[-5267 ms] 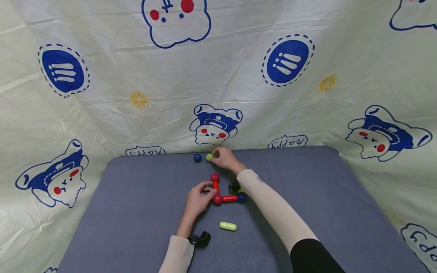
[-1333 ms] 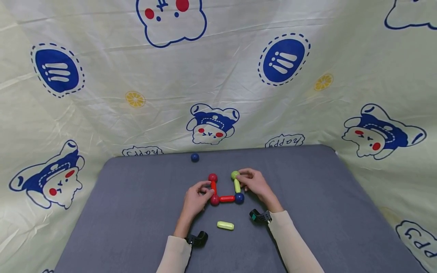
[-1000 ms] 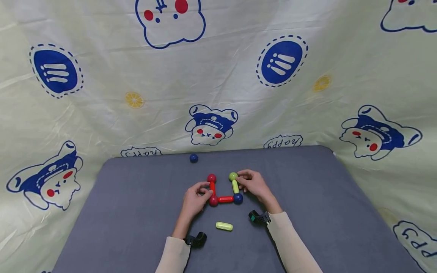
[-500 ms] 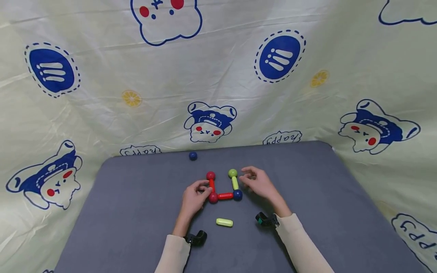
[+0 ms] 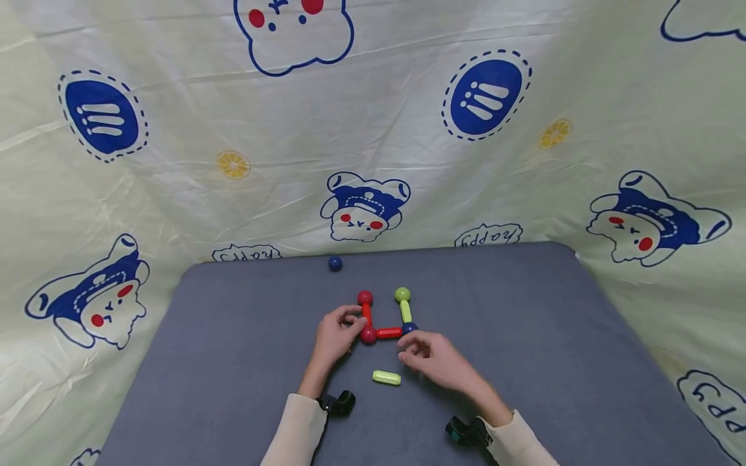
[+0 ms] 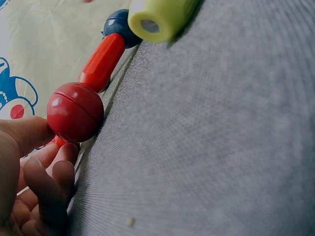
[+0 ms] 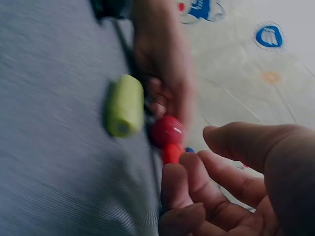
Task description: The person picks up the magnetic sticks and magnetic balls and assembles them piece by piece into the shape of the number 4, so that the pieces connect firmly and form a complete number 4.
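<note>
Red rods and balls form an open U with a green side. My left hand [image 5: 337,335] pinches the left red rod [image 5: 366,314], beside the corner red ball [image 6: 75,112]; another red ball [image 5: 364,298] tops that rod. The bottom red rod [image 5: 388,332] runs to a blue ball [image 5: 410,327], partly behind my right fingers in the head view. From it rises a green rod [image 5: 406,312] with a green ball [image 5: 402,294] on its end. My right hand [image 5: 440,359], loosely bent and holding nothing, hovers near a loose green rod [image 5: 386,377] with a metal end face.
A lone blue ball [image 5: 335,263] sits at the back edge of the grey cloth-covered table [image 5: 233,362]. Behind the table hangs a printed curtain [image 5: 396,142]. Both wrists wear black camera straps.
My right hand brought the green ball from the back edge onto the upright green rod. It has since let go and moved nearer the loose green rod. My left hand has kept its hold.
</note>
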The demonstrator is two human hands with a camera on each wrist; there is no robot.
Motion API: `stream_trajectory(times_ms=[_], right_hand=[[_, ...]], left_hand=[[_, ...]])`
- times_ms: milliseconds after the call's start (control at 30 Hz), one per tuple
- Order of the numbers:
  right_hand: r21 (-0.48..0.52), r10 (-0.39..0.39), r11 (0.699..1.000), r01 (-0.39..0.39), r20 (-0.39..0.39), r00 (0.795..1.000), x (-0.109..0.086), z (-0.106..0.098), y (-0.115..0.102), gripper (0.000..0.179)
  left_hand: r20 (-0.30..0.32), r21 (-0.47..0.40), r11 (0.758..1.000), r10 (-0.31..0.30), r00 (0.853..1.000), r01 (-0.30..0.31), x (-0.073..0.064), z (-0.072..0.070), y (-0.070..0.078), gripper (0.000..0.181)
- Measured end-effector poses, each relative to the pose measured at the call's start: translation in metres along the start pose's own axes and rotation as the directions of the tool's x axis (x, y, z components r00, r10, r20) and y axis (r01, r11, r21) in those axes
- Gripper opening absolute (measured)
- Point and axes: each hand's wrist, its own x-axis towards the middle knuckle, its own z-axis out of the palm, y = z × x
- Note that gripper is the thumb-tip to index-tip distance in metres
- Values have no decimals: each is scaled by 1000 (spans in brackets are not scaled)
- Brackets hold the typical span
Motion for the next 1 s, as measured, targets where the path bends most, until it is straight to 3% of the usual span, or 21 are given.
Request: stream_trajectory(times_ms=[167, 733, 867, 1000], right_hand=[[-94, -1, 996, 6, 47, 999, -8, 14, 3, 22], [-246, -14, 969, 15, 7, 1000, -13, 34, -1, 13], [-234, -6, 972, 0, -24, 1000, -15, 36, 0, 8], [-168, 55, 983, -70, -92, 994, -18, 34, -1, 7]], left_hand=[[11, -7, 1000, 2, 1000, -1, 1, 2, 1, 28], [3, -1, 1000, -11, 1000, 11, -1, 0, 2, 28], [2, -2, 1000, -1, 1000, 1, -1, 0, 2, 27], [-2, 5, 1000, 0, 1000, 0, -1, 0, 2, 27]])
